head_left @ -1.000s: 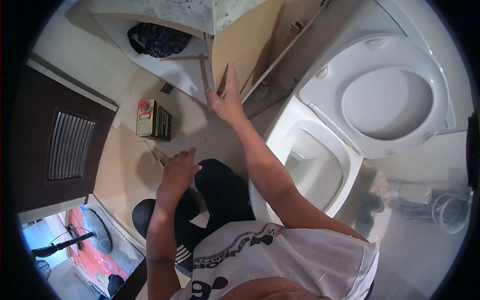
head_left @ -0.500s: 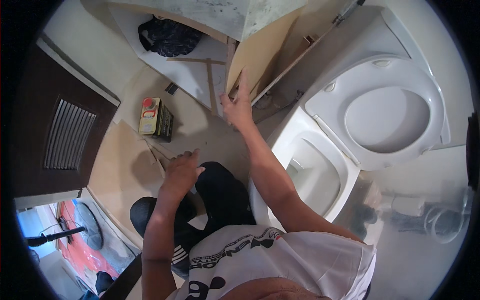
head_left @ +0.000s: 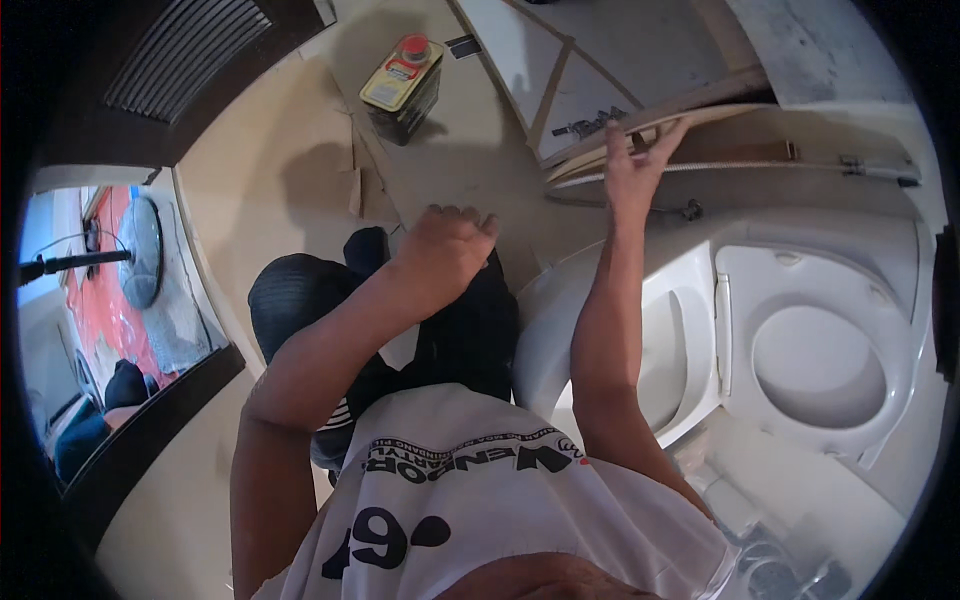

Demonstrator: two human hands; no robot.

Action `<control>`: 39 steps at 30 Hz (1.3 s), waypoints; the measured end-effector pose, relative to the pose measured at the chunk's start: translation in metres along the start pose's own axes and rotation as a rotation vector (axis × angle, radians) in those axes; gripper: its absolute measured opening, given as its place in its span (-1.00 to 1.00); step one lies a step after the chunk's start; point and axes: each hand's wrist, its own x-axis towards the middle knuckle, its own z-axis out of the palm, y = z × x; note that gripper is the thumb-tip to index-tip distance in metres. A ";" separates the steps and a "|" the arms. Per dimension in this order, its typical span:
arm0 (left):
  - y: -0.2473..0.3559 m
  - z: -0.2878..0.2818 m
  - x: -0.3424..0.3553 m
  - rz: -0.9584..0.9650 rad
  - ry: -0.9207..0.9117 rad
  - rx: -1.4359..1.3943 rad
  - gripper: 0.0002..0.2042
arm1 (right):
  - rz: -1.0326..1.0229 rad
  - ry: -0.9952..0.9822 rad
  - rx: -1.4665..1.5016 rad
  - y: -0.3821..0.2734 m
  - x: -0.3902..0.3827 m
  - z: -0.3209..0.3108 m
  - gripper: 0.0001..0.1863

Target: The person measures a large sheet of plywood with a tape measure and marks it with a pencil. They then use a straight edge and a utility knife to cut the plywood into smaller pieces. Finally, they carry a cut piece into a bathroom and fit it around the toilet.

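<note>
My right hand [head_left: 635, 178] reaches forward to the edge of a thin tan wooden panel [head_left: 735, 110] at the cabinet's side. Its thumb and fingers are spread apart, straddling the panel edge and gripping it. Small metal pieces [head_left: 590, 123], perhaps hinge hardware, show inside the cabinet [head_left: 520, 60] beside that hand. My left hand [head_left: 448, 255] is closed in a fist above my knee, apart from the panel. Its palm is hidden, so I cannot see whether anything is in it.
A white toilet [head_left: 690, 340] with its lid raised stands at the right. A rectangular can with a red cap [head_left: 402, 90] is on the floor ahead. Loose sheet scraps [head_left: 368, 185] lie near it. A dark louvred door [head_left: 185, 65] is at the far left.
The view has swung, so the cabinet and toilet appear turned. My left hand has moved forward and right, its fingers curling into a fist. My right hand stays at the panel edge.
</note>
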 end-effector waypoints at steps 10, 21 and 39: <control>-0.022 -0.012 -0.001 -0.076 0.080 0.074 -0.64 | 0.205 0.048 0.058 -0.029 -0.002 0.009 -0.11; -0.042 -0.033 -0.002 -0.098 -0.263 -0.058 -0.68 | 0.022 0.214 -0.351 0.013 -0.010 0.031 -0.56; 0.070 -0.204 -0.012 -0.182 0.357 -0.987 -0.27 | 0.731 -0.196 -0.129 -0.212 -0.152 0.017 -0.66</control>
